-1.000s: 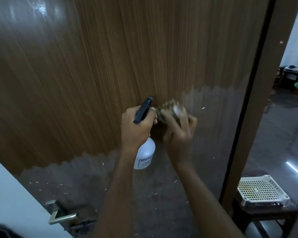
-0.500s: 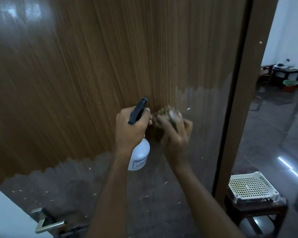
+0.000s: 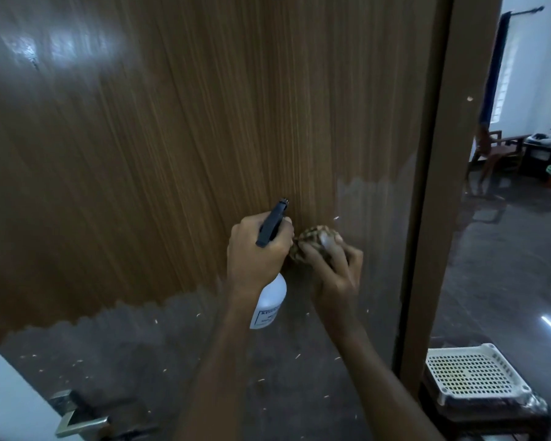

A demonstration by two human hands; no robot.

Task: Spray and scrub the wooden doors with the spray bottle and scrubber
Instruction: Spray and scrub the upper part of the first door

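A brown wooden door [image 3: 172,154] with vertical grain fills most of the head view; its lower part is greyish with small pale flecks. My left hand [image 3: 255,256] grips a white spray bottle [image 3: 269,303] by its black trigger head, nozzle pointing up at the door. Right beside it, my right hand [image 3: 334,268] presses a brownish scrubber [image 3: 312,237] flat against the door surface. Hand and fingers cover much of the scrubber.
A metal door handle [image 3: 77,421] sits at the lower left. The door frame [image 3: 442,186] runs down the right. Beyond it a white perforated basket [image 3: 471,377] rests on a dark stool, with a glossy dark floor and furniture farther back.
Both hands stay close together at the same spot on the door. The view has shifted slightly, showing more of the room at the right. The scrubber moved only a little.
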